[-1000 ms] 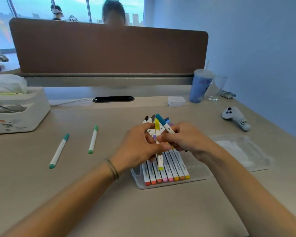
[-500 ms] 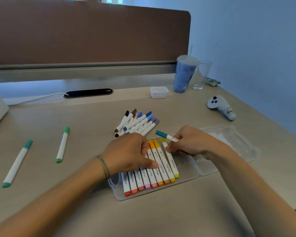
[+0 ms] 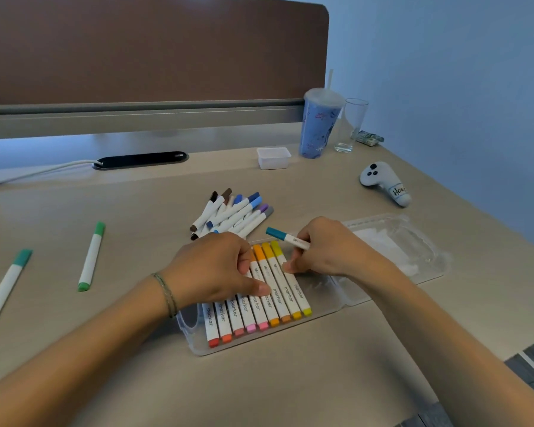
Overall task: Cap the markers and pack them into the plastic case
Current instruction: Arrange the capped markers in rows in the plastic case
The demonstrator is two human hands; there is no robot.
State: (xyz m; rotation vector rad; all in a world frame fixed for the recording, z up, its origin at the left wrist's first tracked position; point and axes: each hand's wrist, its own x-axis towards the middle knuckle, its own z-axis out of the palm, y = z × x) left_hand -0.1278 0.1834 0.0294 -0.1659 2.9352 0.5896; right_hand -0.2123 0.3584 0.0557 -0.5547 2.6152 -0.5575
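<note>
A clear plastic case [image 3: 327,295] lies open on the desk with its lid [image 3: 395,241] folded out to the right. Several capped markers [image 3: 278,298], red through yellow, lie side by side in its left half. My left hand [image 3: 216,269] rests on top of that row, fingers curled, thumb pressing the barrels. My right hand [image 3: 324,248] holds a teal-capped marker [image 3: 285,237] just above the row's far end, while its fingertips touch the yellow marker. A loose pile of blue, purple, brown and black markers [image 3: 232,215] lies behind the case.
Two green markers [image 3: 90,257] [image 3: 5,289] lie apart on the left of the desk. At the back stand a small white tub [image 3: 273,157], a blue lidded cup [image 3: 319,124] and a glass [image 3: 350,124]. A white controller [image 3: 384,183] lies at right.
The bunch of markers held in both hands a second ago is down: the yellow marker now lies in the case, the dark ones in a pile behind it. The camera tilted downward.
</note>
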